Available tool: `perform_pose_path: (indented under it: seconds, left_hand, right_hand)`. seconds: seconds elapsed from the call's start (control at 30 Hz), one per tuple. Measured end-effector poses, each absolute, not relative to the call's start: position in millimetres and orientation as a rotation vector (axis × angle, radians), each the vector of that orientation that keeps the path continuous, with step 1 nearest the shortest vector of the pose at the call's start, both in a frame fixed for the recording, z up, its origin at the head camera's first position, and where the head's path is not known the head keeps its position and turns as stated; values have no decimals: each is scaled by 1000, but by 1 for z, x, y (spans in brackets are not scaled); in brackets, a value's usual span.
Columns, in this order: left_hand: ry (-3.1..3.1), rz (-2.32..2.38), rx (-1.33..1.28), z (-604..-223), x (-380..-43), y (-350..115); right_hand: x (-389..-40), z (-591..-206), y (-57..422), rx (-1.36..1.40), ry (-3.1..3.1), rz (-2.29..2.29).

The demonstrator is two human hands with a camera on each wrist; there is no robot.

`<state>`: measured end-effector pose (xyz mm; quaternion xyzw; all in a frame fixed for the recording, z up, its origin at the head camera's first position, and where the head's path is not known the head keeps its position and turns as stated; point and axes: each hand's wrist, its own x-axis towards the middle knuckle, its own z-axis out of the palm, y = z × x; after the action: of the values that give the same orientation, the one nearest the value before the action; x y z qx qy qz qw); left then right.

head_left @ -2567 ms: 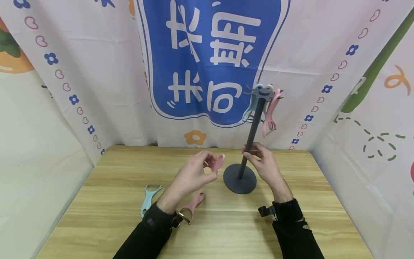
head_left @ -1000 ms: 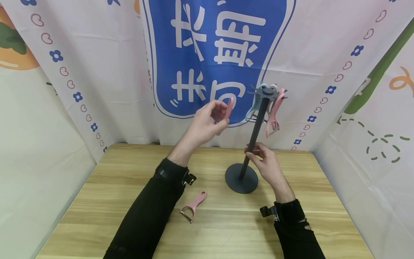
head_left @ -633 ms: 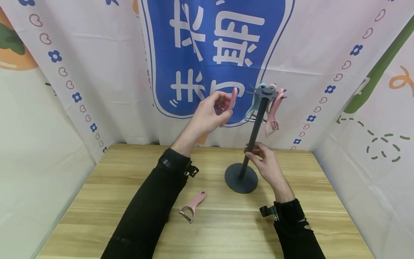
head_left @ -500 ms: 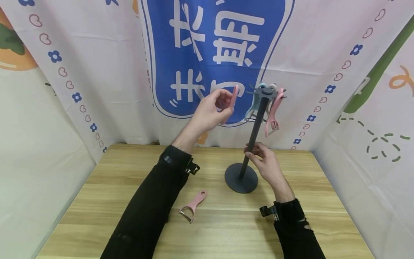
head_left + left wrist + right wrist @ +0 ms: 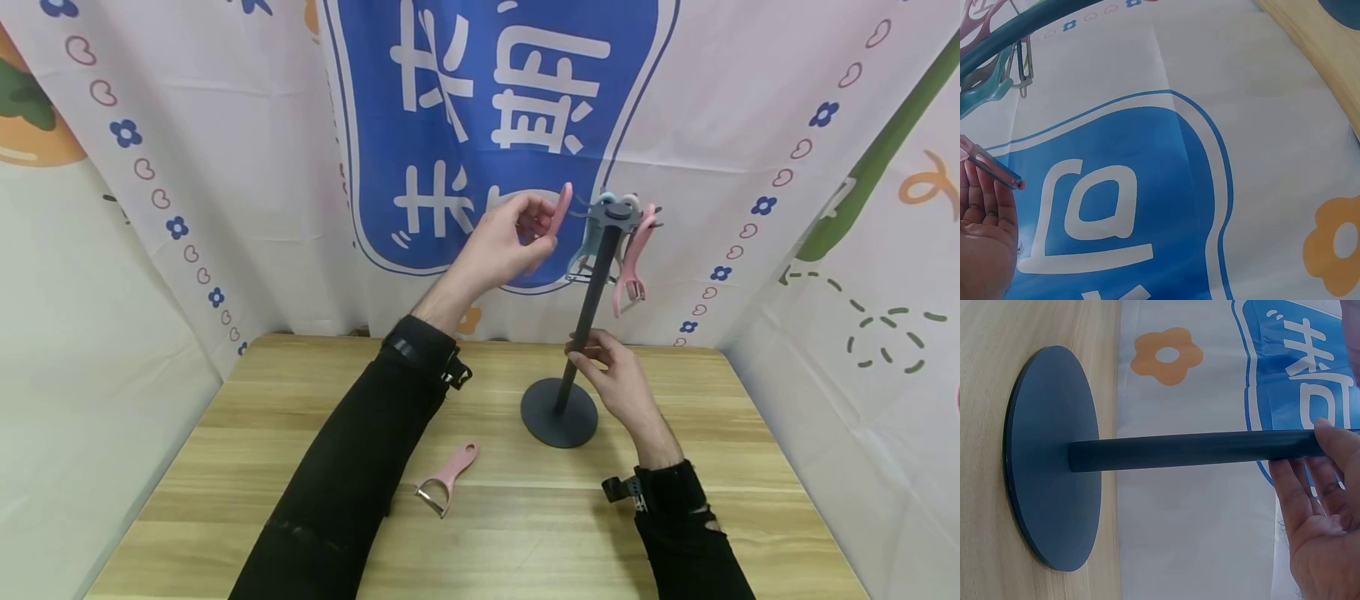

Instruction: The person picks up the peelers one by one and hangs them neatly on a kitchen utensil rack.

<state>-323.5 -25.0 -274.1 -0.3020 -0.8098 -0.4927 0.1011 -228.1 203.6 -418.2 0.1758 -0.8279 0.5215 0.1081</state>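
My left hand [image 5: 506,237] pinches a pink peeler [image 5: 560,212] by its handle, raised just left of the hooked top of a dark grey stand [image 5: 588,304]. In the left wrist view the held peeler's metal blade [image 5: 997,170] shows beside the fingers. My right hand [image 5: 617,379] grips the stand's pole at mid-height, thumb and fingers on either side, as the right wrist view also shows. From the stand's hooks hang a light blue peeler [image 5: 588,246], a pink peeler [image 5: 633,258] and a pale one mostly hidden behind the pole.
Another pink peeler [image 5: 450,479] lies on the wooden table [image 5: 540,533], left of the stand's round base [image 5: 558,414]. A printed cloth [image 5: 247,167] hangs close behind the stand. My left sleeve [image 5: 330,467] covers part of the table's left side.
My left hand has risen from low over the table and moved right toward the stand's top, carrying the pink peeler. The right hand stays on the pole. My left forearm now hides the light blue peeler's spot.
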Motion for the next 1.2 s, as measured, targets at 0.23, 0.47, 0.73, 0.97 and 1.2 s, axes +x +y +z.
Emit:
perform_pose_path:
  seconds: [0.23,0.47,0.73,0.97,1.2]
  left_hand:
    - [-2421,-1458,-932,-269,-328,-20]
    - [-2454,-1468,-992,-269,-331,-18]
    - [-2475,-1520,-1068,-274,-333,-16]
    - [-2466,-1578,-1076,-280,-332,-11]
    - [-2436,-1701,-1083,-284,-330,-8]
  right_hand:
    - [-228,-417,204,512,-2440,1549]
    - [-227,-416,203,510,-2446,1568]
    - [-227,-415,204,499,-2452,1575]
    - [-226,-414,204,505,-2448,1581]
    - [-226,-414,204,507,-2446,1600]
